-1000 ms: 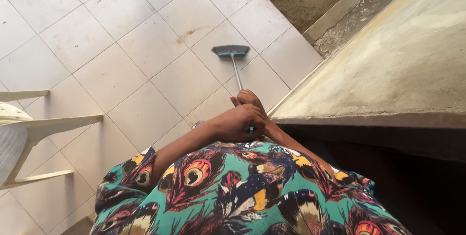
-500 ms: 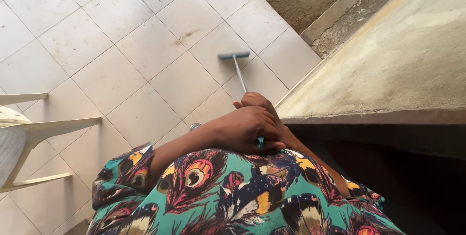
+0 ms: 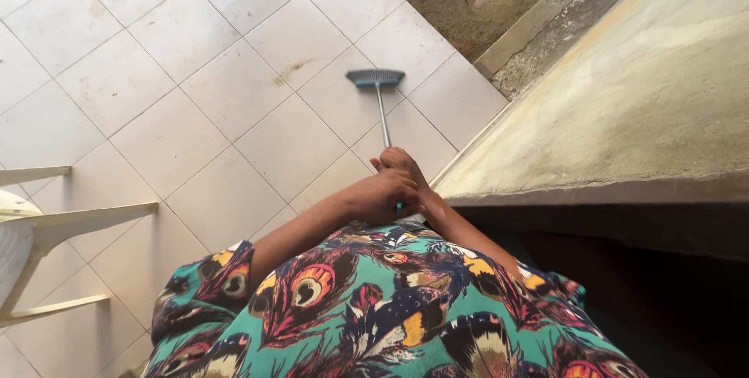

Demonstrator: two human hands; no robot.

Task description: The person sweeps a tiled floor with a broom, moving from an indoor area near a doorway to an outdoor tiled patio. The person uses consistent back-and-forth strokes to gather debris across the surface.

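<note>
Both hands are closed around the broom (image 3: 380, 105) handle, the left hand (image 3: 381, 196) wrapped nearer the body and the right hand (image 3: 402, 164) just beyond it. From the grip the handle runs out to the teal bristle head on the tiled floor (image 3: 195, 105); a concrete ledge (image 3: 624, 113) lies beside.

A teal-headed broom (image 3: 376, 78) on cream tiles (image 3: 172, 144), a white chair (image 3: 31, 230), a teal peacock-feather dress (image 3: 374, 308).

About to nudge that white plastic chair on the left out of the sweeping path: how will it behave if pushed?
The chair looks like thin moulded plastic, so it is probably light and should slide easily on the smooth tiled floor. Its legs look slim and splayed, so a high push might tip it; low seems safer. Both hands are on the broom.
</note>
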